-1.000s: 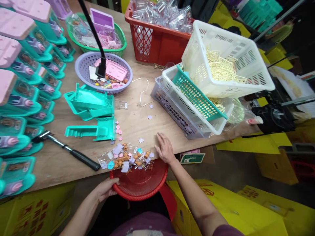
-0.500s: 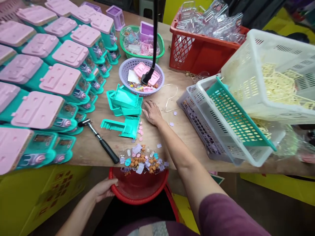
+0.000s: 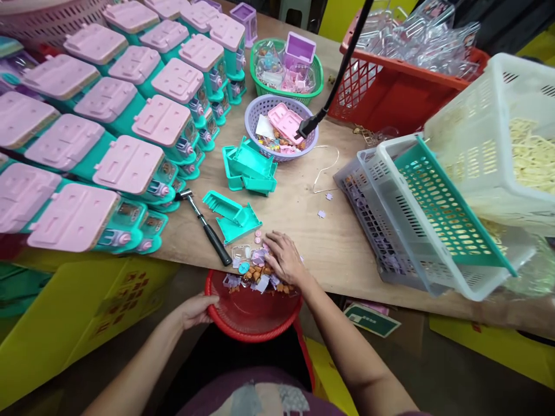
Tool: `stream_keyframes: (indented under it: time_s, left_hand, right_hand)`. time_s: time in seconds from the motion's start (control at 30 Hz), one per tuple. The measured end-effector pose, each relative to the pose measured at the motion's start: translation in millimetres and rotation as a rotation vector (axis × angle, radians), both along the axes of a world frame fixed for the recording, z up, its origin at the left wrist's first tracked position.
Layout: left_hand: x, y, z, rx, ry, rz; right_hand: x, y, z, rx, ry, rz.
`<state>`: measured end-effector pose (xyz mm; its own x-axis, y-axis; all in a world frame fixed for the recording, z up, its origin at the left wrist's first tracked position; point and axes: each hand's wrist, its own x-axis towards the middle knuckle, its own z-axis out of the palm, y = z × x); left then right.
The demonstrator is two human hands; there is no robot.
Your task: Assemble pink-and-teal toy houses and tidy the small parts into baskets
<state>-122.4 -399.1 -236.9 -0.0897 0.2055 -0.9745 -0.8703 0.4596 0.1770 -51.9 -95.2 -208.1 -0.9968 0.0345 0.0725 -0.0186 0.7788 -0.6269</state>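
Note:
My left hand (image 3: pixel 198 311) grips the rim of a red plastic basin (image 3: pixel 254 320), tucked against the table's front edge. Over the small pile of orange, lilac and clear plastic parts (image 3: pixel 260 274) at that edge, my right hand (image 3: pixel 284 257) lies with fingers stretched out, touching the parts. Some of the parts hang over the basin's rear rim. Just beyond my right fingers are small pink discs (image 3: pixel 258 237). Teal plastic pieces (image 3: pixel 236 216) lie farther back, and a hammer (image 3: pixel 210 231) with a black handle rests left of the pile.
Rows of pink-topped teal toy units (image 3: pixel 130 164) fill the left side. A lilac basket (image 3: pixel 251 124) and a green basket (image 3: pixel 318 86) hold parts at the back. A red crate (image 3: pixel 390 98) and stacked white crates (image 3: pixel 468 289) stand right. A black rod (image 3: pixel 338 75) hangs over the lilac basket.
My right hand has drawn back from beside the teal pieces to the pile at the table edge. The nearer teal pieces have shifted. My left hand still holds the basin.

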Motion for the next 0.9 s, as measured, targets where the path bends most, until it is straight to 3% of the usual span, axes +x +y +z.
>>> stream_keyframes:
  time_s: [0.1, 0.2, 0.27, 0.37, 0.47, 0.57, 0.7, 0.77, 0.9]
  left_hand:
    - [0.5, -2.0, -0.5, 0.011, 0.006, -0.008]
    - [2.1, -0.8, 0.5, 0.014, 0.005, -0.020]
    - [3.8, 1.7, 1.4, 0.019, 0.001, -0.028]
    - [6.9, 5.9, 2.2, 0.034, -0.009, -0.041]
    - [9.0, 7.0, 2.1, 0.037, -0.011, -0.043]
    - [9.0, 3.8, 2.5, 0.038, -0.006, -0.038]
    - [7.6, -1.9, 4.2, 0.033, 0.005, -0.027]
    - [7.3, -4.1, 4.8, 0.029, 0.009, -0.020]
    - [6.3, -8.0, 4.9, 0.032, 0.014, -0.003]
  right_hand:
    - [31.8, 2.7, 2.6, -0.084, 0.038, -0.098]
    - [69.6, 6.7, -3.9, -0.073, 0.106, -0.369]
    - [91.9, -1.7, -9.5, -0.017, 0.090, -0.478]
    - [108.1, -31.7, -11.0, 0.002, 0.017, -0.404]
    - [95.5, -58.8, -3.1, -0.045, 0.006, -0.262]
    - [55.5, -61.4, 4.1, -0.015, 0.032, -0.326]
    - [3.6, -49.2, 1.0, 0.082, -0.015, -0.387]
    - [2.4, -52.0, -1.2, 0.113, -0.054, -0.334]
    - [39.6, -74.2, 5.8, 0.091, -0.072, -0.234]
